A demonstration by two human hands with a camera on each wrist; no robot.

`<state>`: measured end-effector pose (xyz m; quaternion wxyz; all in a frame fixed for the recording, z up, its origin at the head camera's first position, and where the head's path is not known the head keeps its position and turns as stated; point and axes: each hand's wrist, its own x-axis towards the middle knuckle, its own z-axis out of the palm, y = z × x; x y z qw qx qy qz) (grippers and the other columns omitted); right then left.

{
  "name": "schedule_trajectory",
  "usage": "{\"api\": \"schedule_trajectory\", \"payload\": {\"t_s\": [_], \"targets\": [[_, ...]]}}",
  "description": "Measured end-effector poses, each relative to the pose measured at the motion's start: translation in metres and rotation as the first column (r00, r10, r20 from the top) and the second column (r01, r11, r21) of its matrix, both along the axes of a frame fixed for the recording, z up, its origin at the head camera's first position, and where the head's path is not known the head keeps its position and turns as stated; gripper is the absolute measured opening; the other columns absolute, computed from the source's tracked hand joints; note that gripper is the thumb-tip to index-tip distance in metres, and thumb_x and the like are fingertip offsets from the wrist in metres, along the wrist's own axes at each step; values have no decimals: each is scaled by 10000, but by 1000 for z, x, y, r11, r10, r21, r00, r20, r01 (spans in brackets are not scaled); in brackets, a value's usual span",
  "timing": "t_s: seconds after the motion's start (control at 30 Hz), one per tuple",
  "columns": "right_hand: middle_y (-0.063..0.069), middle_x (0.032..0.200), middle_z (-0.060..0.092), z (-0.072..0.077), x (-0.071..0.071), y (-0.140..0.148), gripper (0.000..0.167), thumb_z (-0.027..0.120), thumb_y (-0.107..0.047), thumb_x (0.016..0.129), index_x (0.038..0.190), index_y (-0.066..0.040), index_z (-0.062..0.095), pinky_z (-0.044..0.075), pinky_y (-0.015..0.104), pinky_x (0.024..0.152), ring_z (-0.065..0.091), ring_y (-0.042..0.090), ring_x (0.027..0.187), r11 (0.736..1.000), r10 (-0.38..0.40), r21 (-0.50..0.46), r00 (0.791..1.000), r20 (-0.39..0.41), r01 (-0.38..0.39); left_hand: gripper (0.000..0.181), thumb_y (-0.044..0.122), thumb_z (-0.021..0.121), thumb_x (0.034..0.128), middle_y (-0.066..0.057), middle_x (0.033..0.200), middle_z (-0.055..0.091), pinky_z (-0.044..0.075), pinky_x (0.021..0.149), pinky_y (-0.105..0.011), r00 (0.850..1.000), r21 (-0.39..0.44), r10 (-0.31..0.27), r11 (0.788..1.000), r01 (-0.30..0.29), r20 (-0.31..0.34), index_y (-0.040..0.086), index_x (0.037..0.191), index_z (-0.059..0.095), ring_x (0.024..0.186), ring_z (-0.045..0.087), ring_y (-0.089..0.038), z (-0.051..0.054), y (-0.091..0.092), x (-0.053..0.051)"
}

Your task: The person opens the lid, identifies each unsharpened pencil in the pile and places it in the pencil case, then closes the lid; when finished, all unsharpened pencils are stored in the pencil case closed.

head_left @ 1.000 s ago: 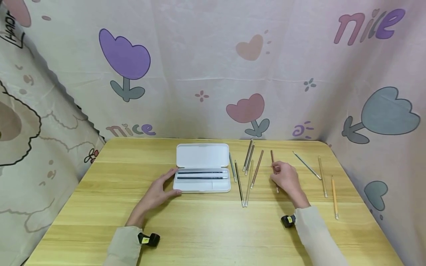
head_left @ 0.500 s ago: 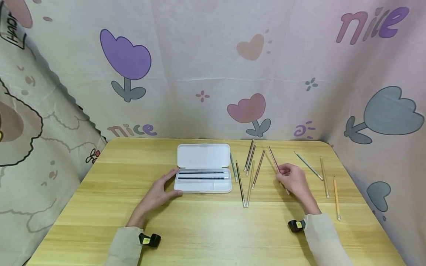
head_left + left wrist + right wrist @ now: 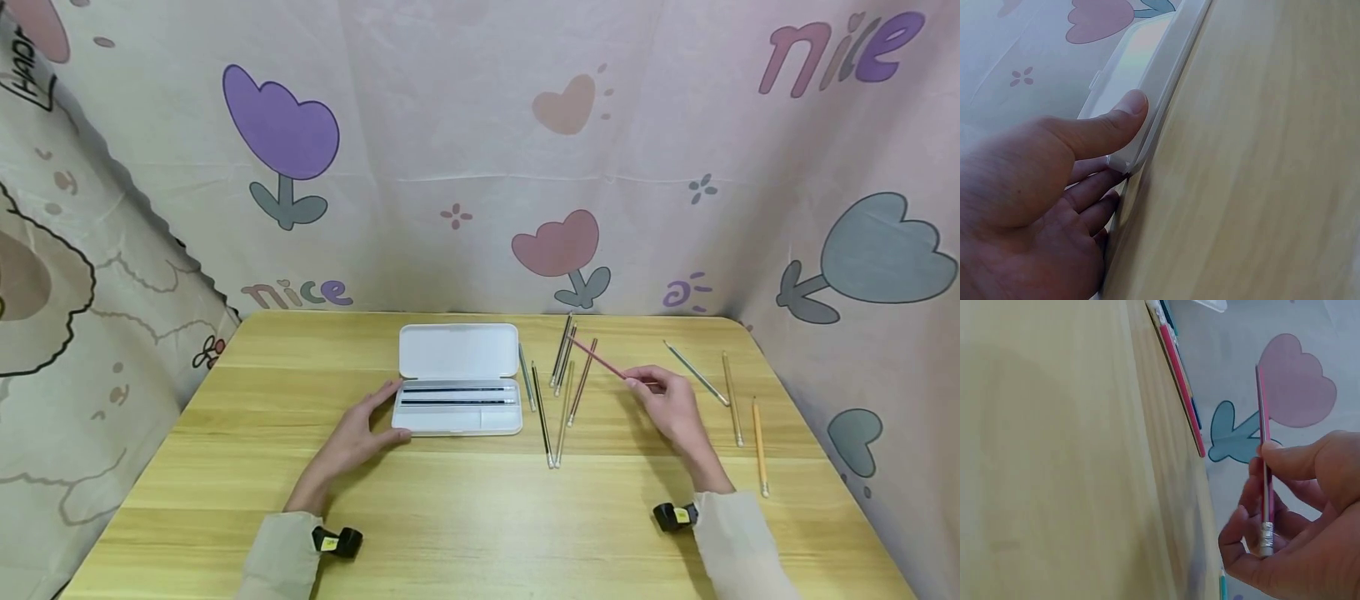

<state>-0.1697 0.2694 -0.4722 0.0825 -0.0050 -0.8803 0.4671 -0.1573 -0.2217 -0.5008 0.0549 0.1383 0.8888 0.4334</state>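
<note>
While the left hand [image 3: 360, 429] spans the left end of an open white case [image 3: 457, 350], its thumb at the near corner and its fingers spread wide toward the far one, the right hand [image 3: 666, 404] pinches a pink pencil [image 3: 596, 357] between thumb and fingertips. That left hold seems meant to keep the light case from sliding; the lid leans back on the far side, leaving the tray exposed, with two dark pencils [image 3: 453, 402] lying crosswise in it and the nearer compartments showing white. The pinch sits toward the pink pencil's eraser end, probably so that the longer part stays free; its tip points left and far, and the right wrist view shows it held off the table [image 3: 480, 517]. Seen from the head, it passes over a cluster of loose pencils [image 3: 561, 350] between case and right hand, some reaching the table's far edge, where the patterned cloth [image 3: 450, 125] rises like a wall. Three more, including a yellow pencil [image 3: 759, 454], lie right of that hand, near the slanting right edge. The widest room for moving appears to be on the near side; just right of the case, the closely lying pencils leave little.
</note>
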Motion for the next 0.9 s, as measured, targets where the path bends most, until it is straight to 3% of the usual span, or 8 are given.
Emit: {"api": "schedule_trajectory", "payload": {"t_s": [0.27, 0.63, 0.9], "targets": [[178, 1092, 715, 3, -2, -20, 178, 670, -69, 996, 1142, 13, 732, 536, 160, 775, 621, 168, 938, 995, 83, -48, 995, -58, -86, 897, 290, 834, 872, -228, 1645, 268, 193, 1217, -610, 1000, -1, 3, 1000, -3, 5, 77, 1598, 353, 1511, 228, -448, 1, 1, 0], [171, 1050, 717, 12, -7, -58, 165, 685, 0, 965, 1113, 4, 758, 554, 197, 772, 627, 195, 919, 975, 178, -121, 980, -84, -188, 899, 277, 833, 875, -229, 1646, 261, 188, 1215, -617, 1000, -1, 5, 1000, -5, 5, 67, 1599, 345, 1511, 222, -453, 0, 1, 0], [248, 967, 690, 18, -13, -93, 189, 673, 44, 953, 1091, -36, 776, 473, 206, 599, 580, 261, 780, 954, 253, -143, 963, -93, -265, 906, 299, 834, 872, -227, 1648, 257, 183, 1204, -644, 1000, -8, 8, 1000, -8, 1, 76, 1601, 344, 1507, 218, -471, 0, 0, 0]]}}
